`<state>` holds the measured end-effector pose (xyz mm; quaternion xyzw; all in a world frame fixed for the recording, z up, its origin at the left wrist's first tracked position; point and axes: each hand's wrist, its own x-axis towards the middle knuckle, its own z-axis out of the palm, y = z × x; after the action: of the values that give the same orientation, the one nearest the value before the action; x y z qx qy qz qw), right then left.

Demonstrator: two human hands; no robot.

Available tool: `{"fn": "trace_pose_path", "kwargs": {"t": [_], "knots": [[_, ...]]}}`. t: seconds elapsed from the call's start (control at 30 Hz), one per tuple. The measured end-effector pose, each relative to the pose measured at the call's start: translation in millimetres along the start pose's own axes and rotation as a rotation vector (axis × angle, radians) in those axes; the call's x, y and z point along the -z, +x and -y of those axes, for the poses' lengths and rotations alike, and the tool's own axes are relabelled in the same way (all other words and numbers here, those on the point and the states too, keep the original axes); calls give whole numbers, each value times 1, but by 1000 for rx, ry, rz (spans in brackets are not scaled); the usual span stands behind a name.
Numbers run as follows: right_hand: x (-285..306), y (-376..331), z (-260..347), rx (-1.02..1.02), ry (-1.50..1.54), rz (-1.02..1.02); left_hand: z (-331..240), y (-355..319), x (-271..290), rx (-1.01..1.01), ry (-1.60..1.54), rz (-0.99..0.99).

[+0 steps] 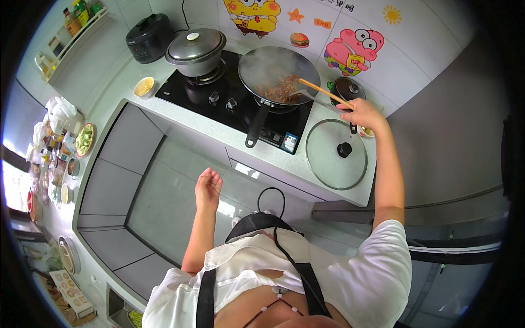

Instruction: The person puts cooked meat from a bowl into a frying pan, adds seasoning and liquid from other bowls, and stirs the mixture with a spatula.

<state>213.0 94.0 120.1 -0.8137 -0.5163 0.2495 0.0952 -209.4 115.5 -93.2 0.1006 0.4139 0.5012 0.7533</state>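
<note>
My right hand (365, 116) is closed around pale wooden chopsticks (326, 93), whose tips reach the wok. A grey metal spatula (314, 98) runs just below them from the food toward the same hand; whether my fingers grip it too is hidden. Browned, shredded-looking food (280, 89) lies steaming in the dark wok (257, 71), on the right side of the black cooktop (180, 94). The wok's long handle (257, 127) points toward me. My left hand (208, 189) hangs in front of the counter with its fingers curled in, and nothing shows in it.
A glass lid (334, 164) lies on the counter's right end. Left of the wok stands a lidded pot (197, 53), with a rice cooker (149, 37) behind. A small yellow bowl (144, 86) sits near the edge. Bottles and a plate of cut greens (85, 140) crowd the left counter.
</note>
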Motion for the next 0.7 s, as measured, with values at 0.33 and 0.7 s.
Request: {"fn": "trace_pose_path", "kwargs": {"t": [0.33,0.7], "knots": [[-85,115,-18,-73,77,-280,-5,-6,20,-23,-25,-81],[-77,57,-35,24,19,-247,-5,-11,34,-12,-26,-73]]}}
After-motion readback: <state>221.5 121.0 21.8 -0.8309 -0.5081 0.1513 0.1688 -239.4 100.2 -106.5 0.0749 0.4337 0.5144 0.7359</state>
